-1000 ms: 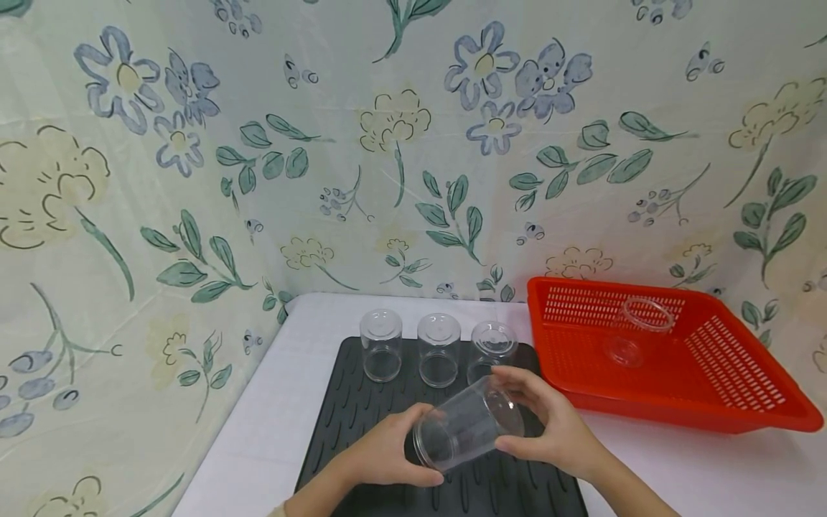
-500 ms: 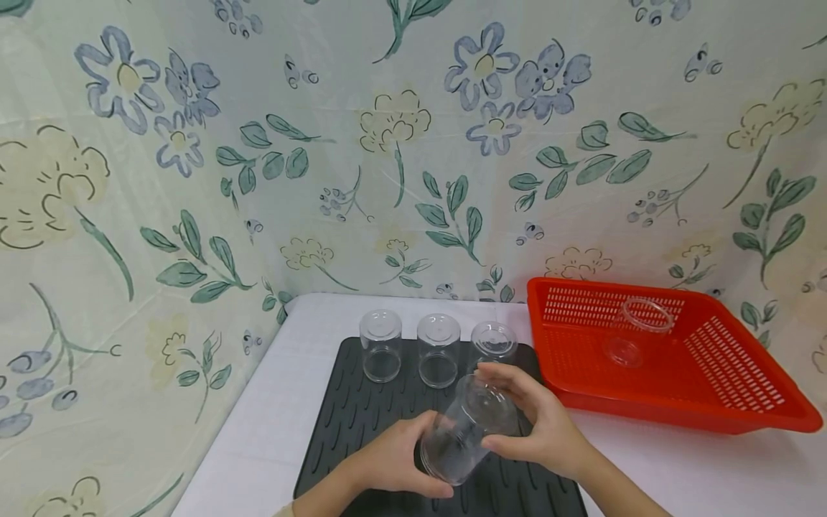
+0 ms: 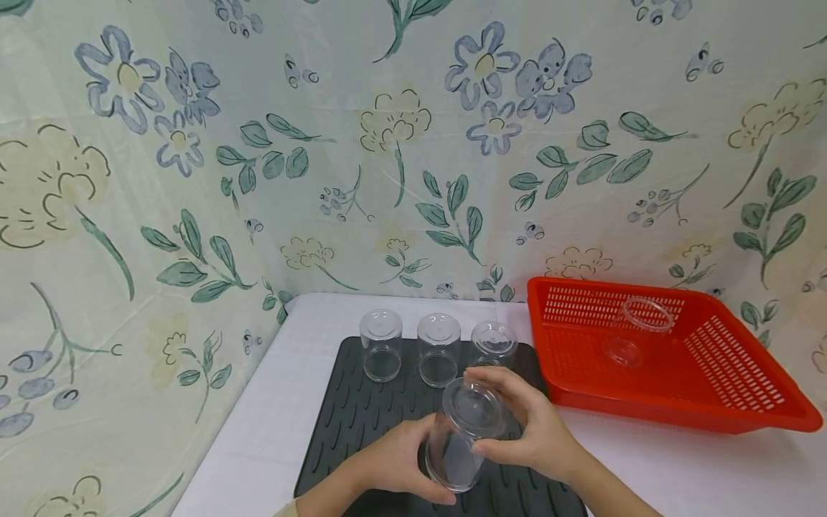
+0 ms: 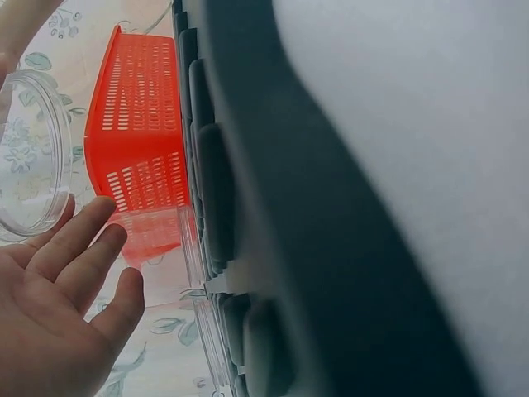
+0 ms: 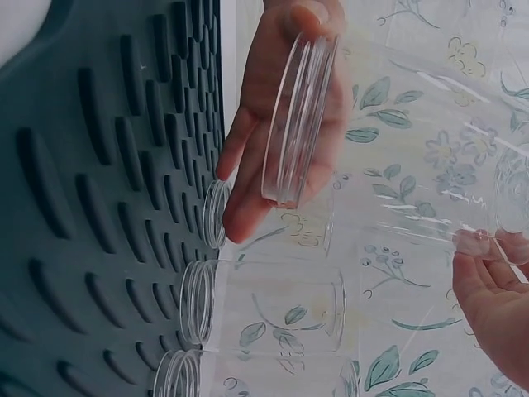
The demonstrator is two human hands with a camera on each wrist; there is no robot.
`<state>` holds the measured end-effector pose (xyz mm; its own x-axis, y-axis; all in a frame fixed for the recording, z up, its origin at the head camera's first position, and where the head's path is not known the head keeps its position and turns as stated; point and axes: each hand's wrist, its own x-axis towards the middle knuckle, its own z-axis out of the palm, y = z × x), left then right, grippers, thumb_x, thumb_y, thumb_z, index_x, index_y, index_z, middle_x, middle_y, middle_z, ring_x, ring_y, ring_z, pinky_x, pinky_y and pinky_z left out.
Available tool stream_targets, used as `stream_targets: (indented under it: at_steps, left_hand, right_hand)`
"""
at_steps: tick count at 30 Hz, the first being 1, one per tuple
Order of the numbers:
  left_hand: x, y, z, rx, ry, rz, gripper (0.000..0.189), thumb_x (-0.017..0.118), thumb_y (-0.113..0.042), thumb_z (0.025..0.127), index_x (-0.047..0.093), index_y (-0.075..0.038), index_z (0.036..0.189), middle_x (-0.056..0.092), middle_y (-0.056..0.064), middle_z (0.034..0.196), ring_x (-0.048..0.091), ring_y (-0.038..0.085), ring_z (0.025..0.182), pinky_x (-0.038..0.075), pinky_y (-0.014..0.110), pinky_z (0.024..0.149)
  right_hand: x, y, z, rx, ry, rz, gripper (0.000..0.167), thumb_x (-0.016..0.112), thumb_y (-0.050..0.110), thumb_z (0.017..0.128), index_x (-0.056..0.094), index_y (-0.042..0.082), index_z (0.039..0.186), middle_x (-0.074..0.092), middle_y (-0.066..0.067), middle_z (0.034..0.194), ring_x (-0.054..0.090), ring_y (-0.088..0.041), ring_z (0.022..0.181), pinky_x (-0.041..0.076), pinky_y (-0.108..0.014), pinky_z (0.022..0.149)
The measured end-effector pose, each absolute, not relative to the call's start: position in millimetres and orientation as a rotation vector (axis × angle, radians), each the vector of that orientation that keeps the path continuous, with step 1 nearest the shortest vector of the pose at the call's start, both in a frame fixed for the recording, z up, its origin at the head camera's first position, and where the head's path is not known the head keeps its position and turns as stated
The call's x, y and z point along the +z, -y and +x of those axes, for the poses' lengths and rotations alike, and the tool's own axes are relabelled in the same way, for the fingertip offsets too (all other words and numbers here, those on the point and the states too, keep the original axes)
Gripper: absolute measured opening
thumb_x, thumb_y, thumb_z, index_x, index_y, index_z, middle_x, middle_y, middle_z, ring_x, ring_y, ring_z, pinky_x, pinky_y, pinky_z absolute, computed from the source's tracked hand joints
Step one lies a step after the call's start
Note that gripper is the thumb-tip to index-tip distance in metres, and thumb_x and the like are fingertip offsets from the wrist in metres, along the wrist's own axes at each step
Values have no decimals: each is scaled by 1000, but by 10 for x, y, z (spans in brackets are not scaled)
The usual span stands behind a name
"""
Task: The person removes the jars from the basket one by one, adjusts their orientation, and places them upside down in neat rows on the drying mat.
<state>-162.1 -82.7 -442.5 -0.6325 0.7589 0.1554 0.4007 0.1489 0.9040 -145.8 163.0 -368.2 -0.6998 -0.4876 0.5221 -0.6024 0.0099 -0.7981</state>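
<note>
Both hands hold one clear jar (image 3: 460,441) above the black ridged mat, tilted with its flat base up and its threaded mouth down. My left hand (image 3: 403,459) grips around the mouth end, its thumb at the rim. My right hand (image 3: 533,427) grips the base end between thumb and fingers. In the right wrist view the threaded rim (image 5: 299,124) shows against the left palm. The left wrist view shows the rim beside the left fingers (image 4: 78,252). Behind, three similar jars stand mouth down in a row: left (image 3: 381,345), middle (image 3: 439,350) and right (image 3: 493,341).
A red plastic basket (image 3: 646,413) stands on the right with one clear jar (image 3: 636,330) inside. The black mat (image 3: 362,424) lies on a white-covered table (image 3: 258,431). A flowered cloth (image 3: 362,179) hangs behind and along the left.
The held jar has turned from slanting sideways to more upright, its base swinging left and its mouth lowering. My right hand has moved left with it; the left has shifted slightly right.
</note>
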Motion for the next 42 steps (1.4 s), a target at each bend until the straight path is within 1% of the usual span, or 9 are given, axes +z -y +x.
stream_targets:
  at_steps: [4, 9, 15, 19, 22, 28, 33, 36, 42]
  left_hand:
    - [-4431, 830, -1622, 1481, -2095, 1126, 77, 84, -19, 77, 43, -24, 142, 59, -10, 127, 58, 6, 110, 46, 29, 96]
    - [-4436, 831, -1620, 1474, -2110, 1117, 76, 84, -20, 77, 45, -24, 141, 59, -10, 127, 58, 6, 110, 46, 29, 96]
    - [-4425, 859, -1614, 1436, -2130, 1096, 76, 84, -23, 77, 43, -24, 142, 58, -12, 129, 56, 6, 114, 44, 30, 98]
    - [-4375, 922, -1592, 1326, -2238, 1021, 75, 84, -30, 77, 44, -23, 140, 54, -14, 134, 51, 6, 121, 43, 33, 101]
    - [-4331, 996, -1563, 1217, -2367, 936, 77, 83, -39, 76, 45, -24, 141, 50, -14, 138, 48, 10, 127, 43, 40, 102]
    - [-4251, 1235, -1491, 1033, -2565, 804, 86, 78, -54, 76, 43, -16, 146, 43, -1, 150, 43, 25, 134, 42, 50, 102]
    - [-4221, 1508, -1450, 975, -2639, 706, 89, 77, -56, 77, 43, -11, 146, 36, 8, 154, 39, 33, 137, 39, 57, 101]
    - [-4221, 1662, -1416, 949, -2683, 626, 93, 75, -58, 77, 40, -8, 147, 34, 12, 155, 37, 36, 137, 37, 61, 101]
    - [-4274, 1855, -1327, 871, -2721, 546, 100, 72, -59, 79, 32, -3, 151, 30, 18, 155, 33, 38, 139, 32, 62, 104]
  right_hand:
    - [-3680, -1620, -1454, 1810, 2159, 1171, 69, 78, -3, 75, 49, 2, 138, 54, -15, 134, 53, -19, 123, 41, -28, 102]
    - [-3681, -1610, -1458, 1822, 2154, 1171, 69, 78, -3, 76, 49, 2, 138, 54, -9, 134, 52, -19, 123, 42, -28, 102]
    - [-3681, -1611, -1463, 1826, 2142, 1179, 69, 78, -4, 75, 49, 1, 137, 54, -10, 134, 52, -19, 122, 42, -28, 102]
    - [-3674, -1631, -1469, 1834, 2125, 1173, 69, 77, -8, 75, 48, 0, 138, 54, -11, 134, 51, -19, 123, 40, -26, 104]
    - [-3669, -1643, -1472, 1833, 2130, 1150, 69, 76, -8, 76, 48, 0, 138, 53, -10, 135, 50, -17, 125, 38, -24, 104]
    - [-3699, -1628, -1468, 1839, 2161, 1109, 66, 76, -3, 78, 49, 2, 137, 54, -8, 135, 51, -16, 124, 39, -22, 102]
    - [-3747, -1629, -1484, 1858, 2171, 1102, 66, 77, -4, 78, 50, 3, 138, 54, -9, 135, 51, -16, 124, 38, -22, 102]
    - [-3778, -1631, -1495, 1864, 2180, 1103, 66, 77, -5, 78, 50, 3, 138, 54, -10, 135, 51, -16, 125, 38, -21, 103]
    - [-3840, -1631, -1507, 1869, 2216, 1065, 64, 77, -4, 78, 51, 4, 137, 55, -9, 134, 52, -15, 124, 38, -21, 102]
